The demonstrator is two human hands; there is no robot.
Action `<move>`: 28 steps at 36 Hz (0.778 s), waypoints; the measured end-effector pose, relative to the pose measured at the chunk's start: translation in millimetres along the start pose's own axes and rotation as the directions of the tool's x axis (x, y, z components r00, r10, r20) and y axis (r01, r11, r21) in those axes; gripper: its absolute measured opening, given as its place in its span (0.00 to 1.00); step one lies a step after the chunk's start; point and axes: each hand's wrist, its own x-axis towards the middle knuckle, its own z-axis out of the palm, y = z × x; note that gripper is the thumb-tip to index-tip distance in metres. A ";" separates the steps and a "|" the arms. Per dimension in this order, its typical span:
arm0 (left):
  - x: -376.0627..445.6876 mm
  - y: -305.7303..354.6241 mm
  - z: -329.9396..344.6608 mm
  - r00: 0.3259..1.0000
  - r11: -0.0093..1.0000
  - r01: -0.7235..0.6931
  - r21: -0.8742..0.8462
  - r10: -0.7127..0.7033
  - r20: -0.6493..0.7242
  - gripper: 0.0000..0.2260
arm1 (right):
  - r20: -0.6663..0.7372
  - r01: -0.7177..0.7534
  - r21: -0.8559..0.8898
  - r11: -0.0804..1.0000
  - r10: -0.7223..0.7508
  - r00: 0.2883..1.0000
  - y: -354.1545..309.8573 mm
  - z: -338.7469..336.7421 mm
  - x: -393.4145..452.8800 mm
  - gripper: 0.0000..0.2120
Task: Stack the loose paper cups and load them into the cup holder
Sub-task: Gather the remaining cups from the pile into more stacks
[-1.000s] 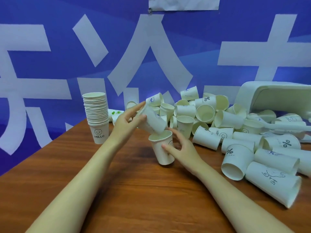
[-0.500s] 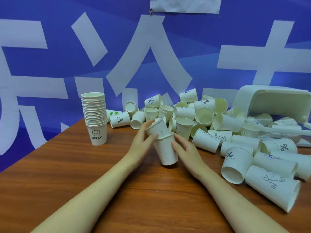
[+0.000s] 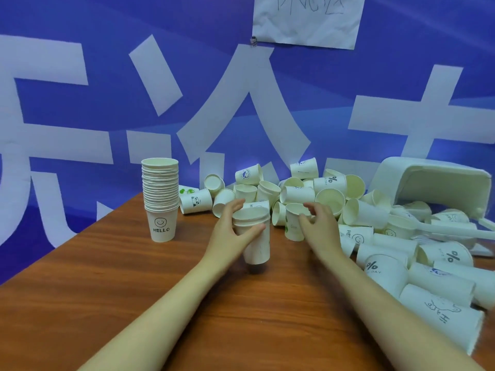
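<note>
Left hand was clamped around a short nested pair of cups, thumb across the near side, fingers round the far side. The pair was upright, slightly tilted, with its base just above the wooden table and a small shadow under it; cannot tell if it touched the surface.

Right hand was apart, fingers spread and curled, holding nothing. It hovered just right of the pair, close against a single upright cup; contact with that cup was not clear.

A tall stack of cups stood upright at far left of the table, well apart from both hands. Bottom cup showed a smiley and "HELLO".

The loose cup pile spread from far centre to the near right edge, most cups on their sides, some upright. Prints seen: a panda cup near the tall stack, "% DAY" cups, a cup with "Hi" and a doodle at near right.

A white holder lay tipped on its side at far right, opening facing the pile, some cups at its mouth. A long white part lay across the cups in front of it; what it was, cannot tell.

A blue wall banner with big white characters was behind the table, a crumpled white paper sheet pinned at the top.
</note>
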 end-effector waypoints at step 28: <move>-2.5 5.6 5.9 0.917 0.977 0.204 -0.055 -0.171 0.360 0.17 | -0.005 -0.059 0.595 0.801 0.078 0.997 -42.1 -10.6 -19.8 0.18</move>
